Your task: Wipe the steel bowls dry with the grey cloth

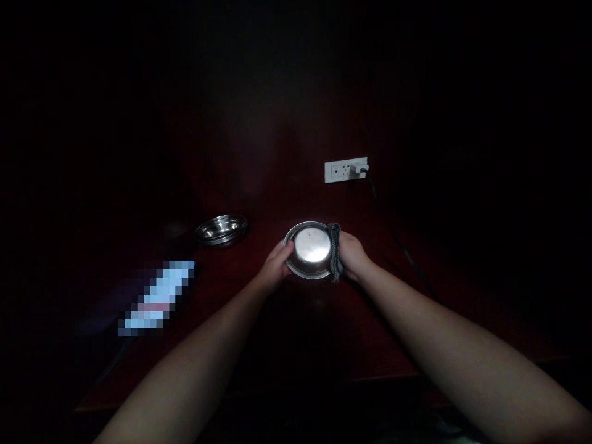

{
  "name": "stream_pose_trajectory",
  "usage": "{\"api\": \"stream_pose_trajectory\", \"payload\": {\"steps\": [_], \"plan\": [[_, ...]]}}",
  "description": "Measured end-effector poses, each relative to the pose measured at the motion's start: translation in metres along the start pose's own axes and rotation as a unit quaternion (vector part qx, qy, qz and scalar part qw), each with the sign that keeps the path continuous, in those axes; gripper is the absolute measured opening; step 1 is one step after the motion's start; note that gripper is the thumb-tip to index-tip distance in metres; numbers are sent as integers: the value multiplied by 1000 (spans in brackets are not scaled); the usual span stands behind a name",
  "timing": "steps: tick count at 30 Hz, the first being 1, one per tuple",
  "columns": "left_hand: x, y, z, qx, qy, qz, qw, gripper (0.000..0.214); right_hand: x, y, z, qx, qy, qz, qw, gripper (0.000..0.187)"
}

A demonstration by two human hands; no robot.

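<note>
Steel bowl (313, 246) is up front in the middle of my view, pinned between both hands, with its shiny round flat part facing me. Left grip (276, 264) has it at 9 o'clock, thumb over the rim, so that one's closed on the bowl. Right grip (354, 256) is at 3 o'clock, holding a dark cloth (335, 253) folded over the rim; fingers mostly hidden. Can't really tell if the bowl touches the dark red bench (319, 345) or not. Going clockwise from the bowl: white socket (340, 172) on the wall at 1, plug (359, 166) in it, black cord (407, 256) trailing down toward 4. Bright pixelated patch (160, 296) between 8 and 9, and a stack of metal bowls (222, 232) between 9 and 10.
</note>
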State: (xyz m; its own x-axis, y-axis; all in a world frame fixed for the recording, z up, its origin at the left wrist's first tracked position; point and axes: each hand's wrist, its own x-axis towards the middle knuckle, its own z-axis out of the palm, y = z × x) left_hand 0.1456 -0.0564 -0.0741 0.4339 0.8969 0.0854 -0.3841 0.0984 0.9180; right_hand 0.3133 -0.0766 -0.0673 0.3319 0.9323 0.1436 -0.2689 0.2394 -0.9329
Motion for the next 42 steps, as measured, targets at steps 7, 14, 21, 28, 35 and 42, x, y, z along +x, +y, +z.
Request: {"api": "stream_pose_trajectory", "payload": {"steps": [7,14,21,28,35,42], "plan": [[4,-4,-5,26,21,49,998,43,-4,-2,-1,-18,-34,35,999,29],[2,-1,-6,66,6,52,996,41,-4,2,-3,-23,-72,36,996,32],[1,-1,-2,64,8,49,997,40,-1,-3,-3,-13,-48,-17,999,37],[1,-4,-3,23,-27,8,999,44,7,0,-4,29,60,-45,997,34],[-7,-1,6,-12,-52,-8,999,45,4,10,0,45,40,-31,998,36],[-6,4,3,9,-32,-13,999,45,2,6,-2,13,20,7,1000,33]]}}
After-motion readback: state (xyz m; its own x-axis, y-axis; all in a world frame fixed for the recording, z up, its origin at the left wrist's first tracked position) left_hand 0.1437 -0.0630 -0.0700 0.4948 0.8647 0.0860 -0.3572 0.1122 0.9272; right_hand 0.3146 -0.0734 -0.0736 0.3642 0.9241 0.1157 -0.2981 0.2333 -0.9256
